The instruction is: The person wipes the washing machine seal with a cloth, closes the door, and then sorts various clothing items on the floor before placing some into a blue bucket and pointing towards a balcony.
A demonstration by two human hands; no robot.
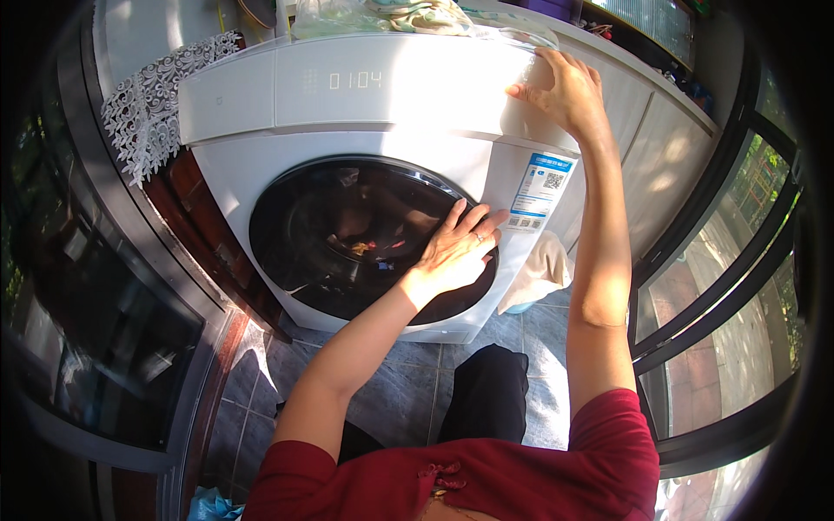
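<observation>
A white front-loading washing machine (417, 140) stands before me, with lit digits on the display (355, 81) of its upper panel. Its round dark glass door (306, 208) looks closed. My left hand (459, 251) lies on the right part of the door, fingers spread towards its rim and a ring on one finger. My right hand (573, 91) is at the panel's upper right corner. Its fingers reach over the top edge, and the thumb is against the panel front. Both hands appear free of loose objects. Reflections hide most of the drum.
White lace cloth (153, 104) hangs at the left. Patterned fabric (423, 16) and clear plastic lie on top. A pale cabinet (671, 137) stands right, with a beige cloth (544, 264) below. Dark-framed glass doors (730, 260) flank both sides above grey floor tiles (397, 397).
</observation>
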